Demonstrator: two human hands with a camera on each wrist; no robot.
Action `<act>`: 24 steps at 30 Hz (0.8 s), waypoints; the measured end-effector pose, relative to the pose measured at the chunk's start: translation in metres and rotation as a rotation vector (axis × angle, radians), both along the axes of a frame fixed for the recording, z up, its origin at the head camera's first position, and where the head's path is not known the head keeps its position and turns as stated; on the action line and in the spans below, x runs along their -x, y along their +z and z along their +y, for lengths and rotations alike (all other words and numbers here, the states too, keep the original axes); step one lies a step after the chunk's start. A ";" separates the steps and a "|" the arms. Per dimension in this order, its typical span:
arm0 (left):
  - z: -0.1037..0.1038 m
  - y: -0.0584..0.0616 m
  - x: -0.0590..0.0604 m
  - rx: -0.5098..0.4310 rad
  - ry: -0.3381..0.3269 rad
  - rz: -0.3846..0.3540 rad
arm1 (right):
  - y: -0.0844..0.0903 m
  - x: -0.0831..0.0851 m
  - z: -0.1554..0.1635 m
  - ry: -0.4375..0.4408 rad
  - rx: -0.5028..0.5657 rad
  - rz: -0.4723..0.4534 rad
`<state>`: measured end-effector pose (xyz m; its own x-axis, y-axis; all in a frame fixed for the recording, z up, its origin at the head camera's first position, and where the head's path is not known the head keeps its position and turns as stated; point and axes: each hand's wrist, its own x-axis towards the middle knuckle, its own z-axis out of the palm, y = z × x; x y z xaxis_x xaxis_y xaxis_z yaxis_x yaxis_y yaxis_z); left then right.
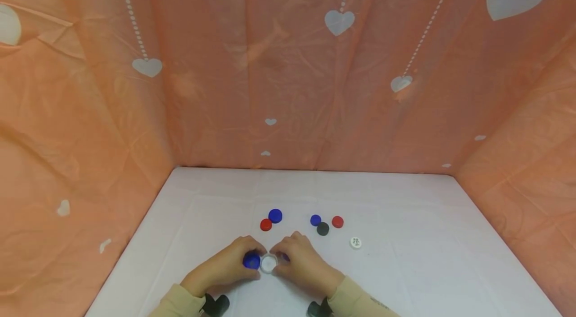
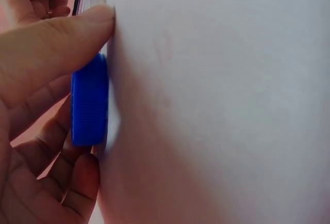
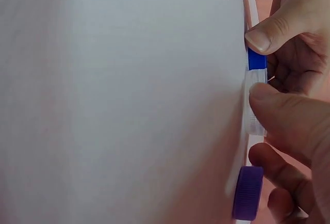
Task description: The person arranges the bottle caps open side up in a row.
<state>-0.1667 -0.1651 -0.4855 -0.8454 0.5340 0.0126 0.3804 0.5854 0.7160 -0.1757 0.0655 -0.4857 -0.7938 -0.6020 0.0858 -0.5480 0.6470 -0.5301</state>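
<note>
A blue bottle cap (image 1: 251, 260) lies on the white table with its hollow side up, inside the curve of my left hand (image 1: 230, 263). Thumb and fingers curl round it, and its ribbed side shows in the left wrist view. Right against it is a whitish translucent cap (image 1: 269, 263), also hollow side up. My right hand (image 1: 303, 264) holds that cap between thumb and fingers. Under the right hand's palm a purple cap (image 3: 248, 193) sits on the table, mostly covered in the head view.
Beyond the hands lie a large blue cap (image 1: 275, 216) touching a red cap (image 1: 266, 225), a smaller blue cap (image 1: 316, 220) against a dark cap (image 1: 323, 228), and another red cap (image 1: 337, 222). A white printed cap (image 1: 356, 243) is farther right. Orange cloth walls (image 1: 306, 147) enclose the table.
</note>
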 end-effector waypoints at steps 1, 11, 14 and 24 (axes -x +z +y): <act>0.000 0.000 0.000 0.002 0.002 -0.008 | 0.000 0.000 0.001 -0.003 0.002 -0.016; -0.002 0.019 0.025 -0.107 0.105 -0.116 | 0.018 0.034 0.018 -0.200 0.291 -0.360; 0.000 0.023 0.041 -0.153 0.168 -0.117 | 0.016 0.048 0.019 -0.236 0.362 -0.388; 0.015 0.018 0.077 -0.224 0.264 -0.141 | 0.008 0.067 0.010 -0.284 0.456 -0.477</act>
<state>-0.2436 -0.1506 -0.4674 -0.9553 0.2949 -0.0224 0.1256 0.4732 0.8719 -0.2423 0.0752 -0.4776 -0.9284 -0.3532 -0.1155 -0.0327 0.3873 -0.9214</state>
